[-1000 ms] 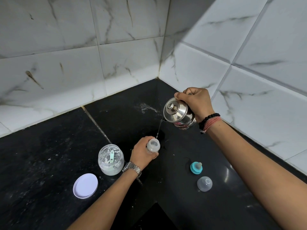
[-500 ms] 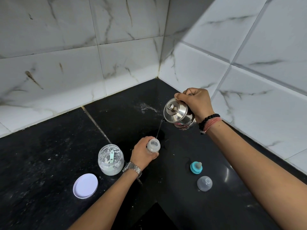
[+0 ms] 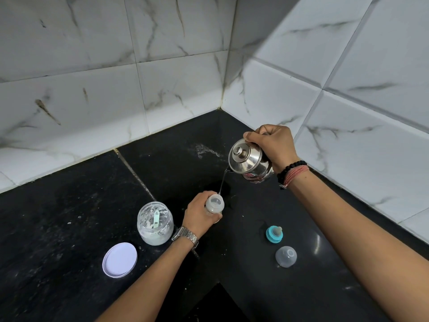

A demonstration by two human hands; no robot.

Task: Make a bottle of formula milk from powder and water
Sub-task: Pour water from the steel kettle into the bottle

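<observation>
Now pouring | right hand (image 3: 275, 145) grips tilted steel kettle (image 3: 249, 162) | left hand (image 3: 199, 216) wraps bottle (image 3: 214, 204), upright on counter (image 3: 69, 217) | thin stream: keep tilt shallow, spout over mouth.

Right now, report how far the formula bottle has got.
Done: the powder jar is open, its lid beside it, and the teal teat ring and clear cap are off the bottle. In hand: the left hand holds the bottle while the right hand pours water from a steel kettle. Left: screwing on teat and cap. Whether powder is in, I cannot tell.
</observation>
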